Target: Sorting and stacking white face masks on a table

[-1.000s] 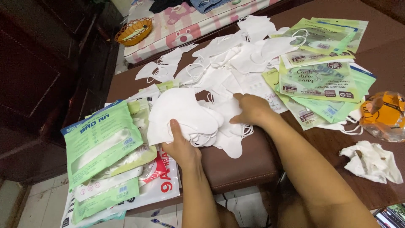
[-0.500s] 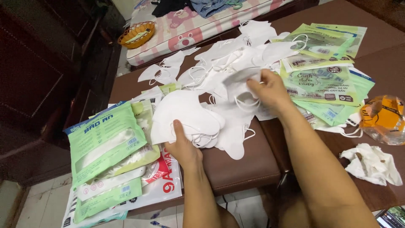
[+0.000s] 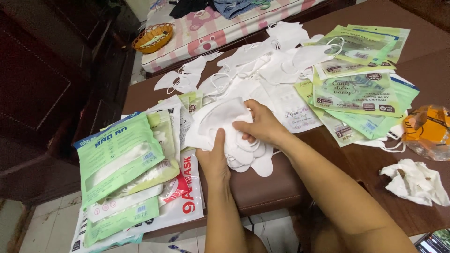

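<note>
Both my hands are on a stack of white face masks [image 3: 220, 122] lying near the front edge of a brown table [image 3: 262, 187]. My left hand [image 3: 213, 157] grips the stack from below with the thumb on top. My right hand [image 3: 260, 125] presses down on its right side, fingers curled over the top mask. Behind the stack lies a loose heap of white masks [image 3: 262, 65]. To the left sit filled green and white mask packets [image 3: 122, 164].
Empty green packets [image 3: 361, 89] spread over the table's right part. An orange plastic bag [image 3: 429, 131] and a crumpled white tissue [image 3: 415, 180] lie at the right edge. A woven orange basket [image 3: 152, 37] sits on a pink mattress [image 3: 220, 28] beyond the table.
My right hand came back from the loose heap with a mask and laid it on the stack. My left hand stayed holding the stack.
</note>
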